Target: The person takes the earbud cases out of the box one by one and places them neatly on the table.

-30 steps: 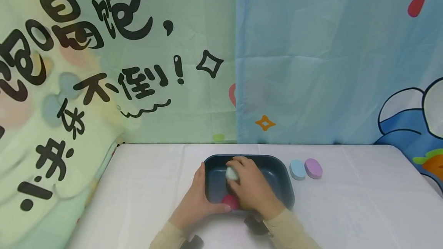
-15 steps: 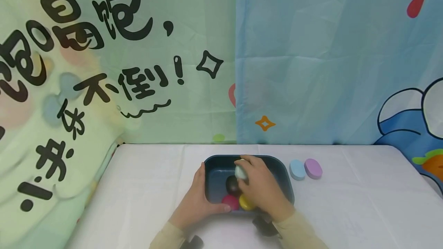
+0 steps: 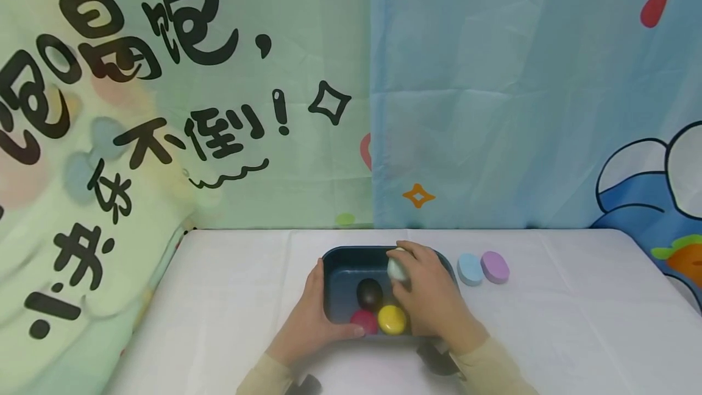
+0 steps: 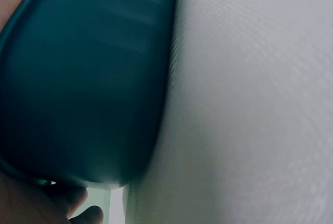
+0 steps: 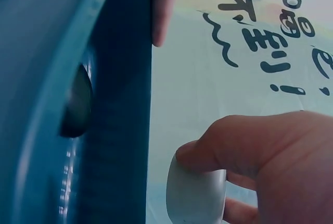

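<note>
A dark blue rectangular tray [image 3: 344,261] sits on the white table. My left hand [image 3: 315,316] grips its left side, with the thumb along the near rim and the fingers on the left wall; in the left wrist view the tray's outer wall [image 4: 88,78] fills much of the frame. Between thumb and fingers, my right hand [image 3: 433,294] pinches a smooth pale oval piece [image 5: 195,195] over the tray's right part. Inside the tray lie a black round piece [image 3: 370,294], a magenta one [image 3: 364,320] near the left thumb, and a yellow one [image 3: 392,320].
To the right of the tray, a light blue oval piece [image 3: 470,269] and a purple oval piece [image 3: 495,267] stand side by side on the white tabletop [image 3: 548,334]. Behind the table hangs a printed cloth [image 3: 471,108] with large black characters on its left half.
My right hand has moved to the right across the tray with the pale oval piece, uncovering the black and yellow pieces. The left hand keeps its grip on the tray.
</note>
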A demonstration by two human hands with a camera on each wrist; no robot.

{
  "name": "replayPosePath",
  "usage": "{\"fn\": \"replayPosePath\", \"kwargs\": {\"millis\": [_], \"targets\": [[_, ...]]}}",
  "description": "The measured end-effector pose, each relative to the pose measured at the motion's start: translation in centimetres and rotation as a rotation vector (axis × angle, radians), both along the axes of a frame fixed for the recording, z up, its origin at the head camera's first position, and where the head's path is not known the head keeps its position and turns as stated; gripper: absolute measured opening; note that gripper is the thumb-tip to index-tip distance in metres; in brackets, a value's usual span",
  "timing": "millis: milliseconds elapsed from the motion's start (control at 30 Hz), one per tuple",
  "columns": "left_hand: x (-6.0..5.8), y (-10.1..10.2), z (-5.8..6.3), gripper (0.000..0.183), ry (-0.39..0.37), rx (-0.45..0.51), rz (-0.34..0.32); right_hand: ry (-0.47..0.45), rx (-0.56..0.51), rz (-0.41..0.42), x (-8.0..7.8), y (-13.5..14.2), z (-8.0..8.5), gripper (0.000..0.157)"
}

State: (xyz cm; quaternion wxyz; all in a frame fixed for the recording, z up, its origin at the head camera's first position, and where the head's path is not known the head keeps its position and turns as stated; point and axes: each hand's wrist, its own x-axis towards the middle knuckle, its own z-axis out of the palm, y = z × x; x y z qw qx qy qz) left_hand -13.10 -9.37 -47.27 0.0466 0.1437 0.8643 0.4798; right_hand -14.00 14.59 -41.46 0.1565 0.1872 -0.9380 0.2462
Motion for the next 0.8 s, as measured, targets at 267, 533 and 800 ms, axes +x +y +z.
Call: {"fn": "replayPosePath", "kwargs": {"millis": [267,533,800], "targets": [[0.1,0.0,0.0,0.136,0.005,0.016,-0.003,-0.009,-0.008,-0.003,0.1,1.0,0.0,0.046],[0.0,-0.1,-0.1,0.136,0.002,0.022,-0.009,0.003,-0.014,-0.011,0.4,2.2,0.4,0.048],[-0.1,-0.1,-0.3,0.137,0.002,0.011,-0.008,0.018,0.023,-0.024,0.6,3.7,0.8,0.048]]}}
